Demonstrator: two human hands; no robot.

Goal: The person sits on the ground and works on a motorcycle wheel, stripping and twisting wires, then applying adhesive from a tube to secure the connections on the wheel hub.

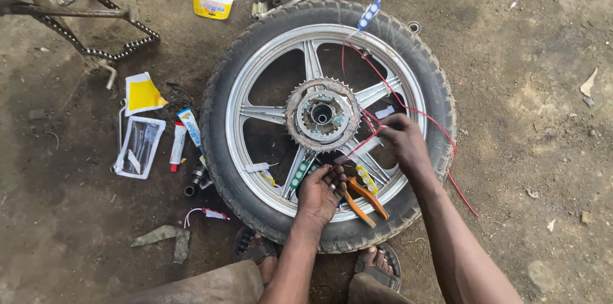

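A motorcycle wheel [329,125] is laid flat on the dirt floor [530,119], sprocket [322,114] upward, and a thin red wire [408,109] is being strung across its silver spokes. The wire is pinched between the closed fingers of the right hand [403,141] just right of the hub, and from there it is led up toward a small blue light module [369,15] lying on the tyre and down over the rim onto the ground. The left hand [321,192] is rested on the lower spokes with its fingers curled loosely; whether anything is gripped in them cannot be told. Orange-handled pliers [364,200] are lain just beside it, and a green light strip [299,175] is seen on a spoke nearby.

The wiring step appears to be in hand. A steady pull on the wire and a firm hold on the spoke would seem to be called for next, with slack kept clear of the sprocket teeth.

Tubes and packets [182,138] are scattered to the left.
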